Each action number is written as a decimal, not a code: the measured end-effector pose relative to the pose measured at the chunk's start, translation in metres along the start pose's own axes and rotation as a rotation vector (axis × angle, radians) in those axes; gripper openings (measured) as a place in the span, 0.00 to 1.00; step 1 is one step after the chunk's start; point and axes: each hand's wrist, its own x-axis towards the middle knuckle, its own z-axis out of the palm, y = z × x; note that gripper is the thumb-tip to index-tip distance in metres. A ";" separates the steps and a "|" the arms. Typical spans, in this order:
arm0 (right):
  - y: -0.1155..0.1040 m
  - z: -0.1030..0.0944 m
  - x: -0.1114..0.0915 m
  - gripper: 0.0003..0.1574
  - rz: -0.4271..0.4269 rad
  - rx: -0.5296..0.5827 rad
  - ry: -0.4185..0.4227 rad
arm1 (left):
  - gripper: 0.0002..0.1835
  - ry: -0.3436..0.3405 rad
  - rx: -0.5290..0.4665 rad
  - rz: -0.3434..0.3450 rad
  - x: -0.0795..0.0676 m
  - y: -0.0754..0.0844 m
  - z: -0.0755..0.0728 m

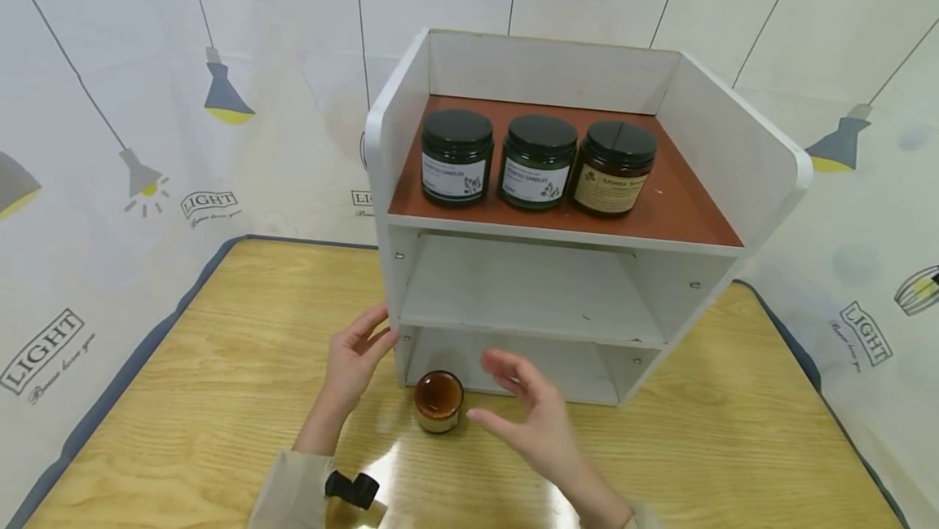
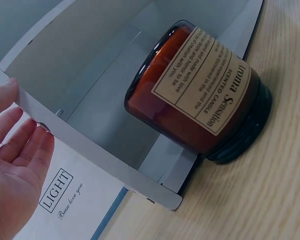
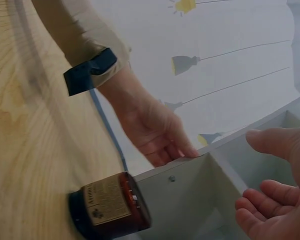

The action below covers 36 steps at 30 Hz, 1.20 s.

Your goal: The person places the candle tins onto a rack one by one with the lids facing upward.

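Note:
An amber candle jar (image 1: 438, 395) stands upside down on the wooden table, at the lower front of a white shelf unit (image 1: 528, 335). Its dark lid (image 2: 246, 134) is against the tabletop, and a tan label (image 2: 202, 80) reads "Aroma Sensation". My left hand (image 1: 354, 354) touches the front edge of the unit's left side panel, thumb and fingertips on its outer side. To the right of the jar, my right hand (image 1: 530, 415) hovers apart from it, fingers loosely bent and thumb spread, holding nothing.
Three dark-lidded candle jars stand in a row on the unit's red-brown top: two green ones (image 1: 456, 158) (image 1: 538, 162) and one amber (image 1: 614, 169). White side panels (image 1: 741, 146) rise around them. A printed cloth backdrop (image 1: 293, 105) surrounds the wooden table (image 1: 242, 333).

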 end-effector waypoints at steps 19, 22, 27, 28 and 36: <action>0.051 0.024 -0.007 0.35 0.158 -0.061 -0.060 | 0.27 -0.012 -0.008 0.010 0.000 0.001 -0.001; 0.057 0.027 -0.008 0.35 0.183 -0.077 -0.065 | 0.28 -0.012 -0.007 0.009 0.000 0.001 0.000; 0.064 0.029 -0.009 0.36 0.175 -0.101 -0.061 | 0.28 -0.022 -0.006 0.018 -0.001 0.000 0.000; 0.065 0.029 -0.009 0.36 0.175 -0.099 -0.059 | 0.27 -0.023 -0.007 0.021 -0.001 0.000 0.000; 0.072 0.035 -0.008 0.38 0.211 -0.062 -0.069 | 0.27 -0.025 -0.001 0.024 -0.001 0.000 -0.001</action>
